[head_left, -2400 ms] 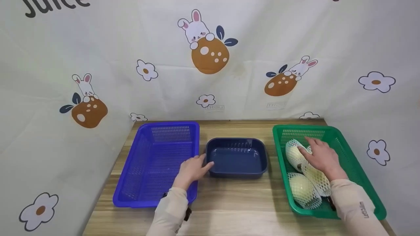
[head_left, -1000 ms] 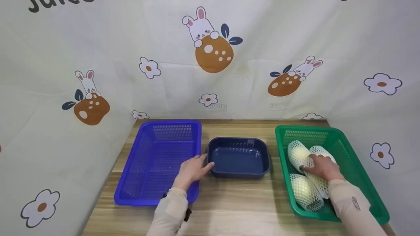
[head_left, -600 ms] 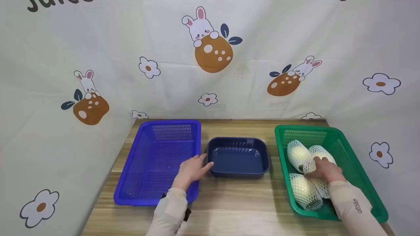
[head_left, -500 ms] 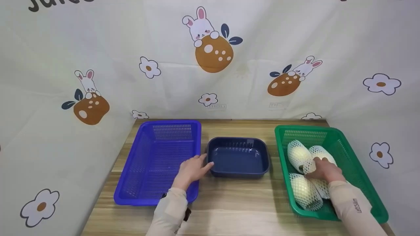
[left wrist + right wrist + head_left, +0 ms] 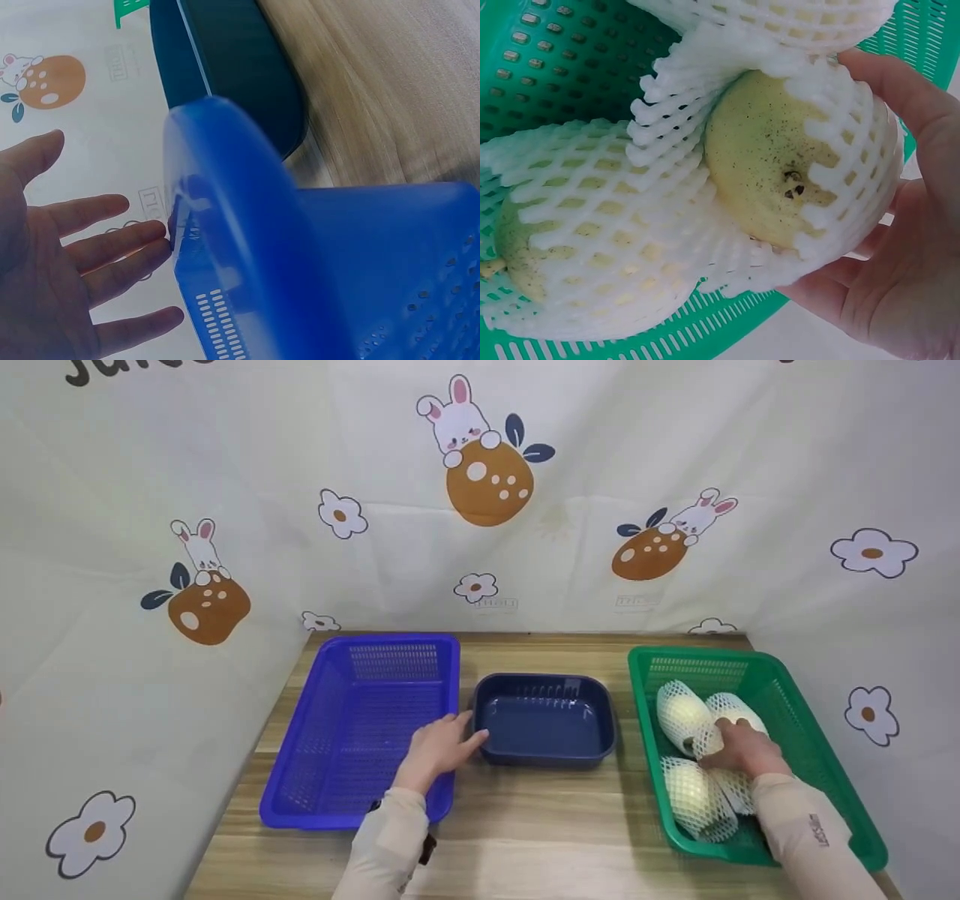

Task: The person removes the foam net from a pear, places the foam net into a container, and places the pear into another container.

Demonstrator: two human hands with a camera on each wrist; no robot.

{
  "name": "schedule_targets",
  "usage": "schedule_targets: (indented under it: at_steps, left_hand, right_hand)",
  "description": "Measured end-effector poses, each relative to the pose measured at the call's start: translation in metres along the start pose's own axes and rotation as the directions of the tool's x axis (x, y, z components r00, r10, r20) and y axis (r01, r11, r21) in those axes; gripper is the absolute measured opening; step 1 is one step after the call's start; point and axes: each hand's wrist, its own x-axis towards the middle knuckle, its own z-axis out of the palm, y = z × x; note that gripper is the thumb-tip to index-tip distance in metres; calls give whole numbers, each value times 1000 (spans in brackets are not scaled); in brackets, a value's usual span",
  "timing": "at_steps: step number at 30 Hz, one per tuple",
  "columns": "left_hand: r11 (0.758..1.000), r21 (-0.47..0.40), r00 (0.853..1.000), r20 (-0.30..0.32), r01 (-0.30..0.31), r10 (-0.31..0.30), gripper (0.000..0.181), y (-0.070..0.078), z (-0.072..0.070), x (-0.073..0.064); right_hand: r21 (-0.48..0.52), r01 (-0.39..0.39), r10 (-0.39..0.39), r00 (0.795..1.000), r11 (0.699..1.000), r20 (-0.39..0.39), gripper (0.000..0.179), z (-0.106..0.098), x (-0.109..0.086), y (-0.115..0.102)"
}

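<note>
My right hand [image 5: 750, 750] is down in the green basket [image 5: 829, 765]. In the right wrist view its thumb and fingers curl round a pale yellow-green mango [image 5: 769, 165] in a white foam net, with dark specks on its bare end. Another netted mango [image 5: 600, 232] lies close against it. Further netted mangoes, a far-left one [image 5: 684, 716] and a near one [image 5: 690, 795], sit around the hand. My left hand [image 5: 439, 746] has its fingers spread between the blue basket [image 5: 270, 765] and the dark blue tray [image 5: 540, 727], holding nothing.
All the containers stand in a row on a wood-grain table [image 5: 540, 832], with the tray in the middle. A pale curtain [image 5: 390, 562] printed with rabbits and flowers encloses the table at the back and both sides.
My right hand was spread above the mangoes; it came down among them, and its fingers closed round one. Over the last half second it barely moves. My left hand stays where it was.
</note>
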Motion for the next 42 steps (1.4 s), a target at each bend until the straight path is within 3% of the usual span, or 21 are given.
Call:
schedule_targets:
  at_steps: [20,42]
  left_hand:
    - [1000,16,1000,-4,-1,1,58,0,0,0]
    - [1000,13,1000,8,-3,3,60,-1,1,-1]
  right_hand:
    - [-33,34,-34,999,999,-1,80,-15,-5,1]
    - [-115,137,-152,979,984,-138,79,-39,-11,-31]
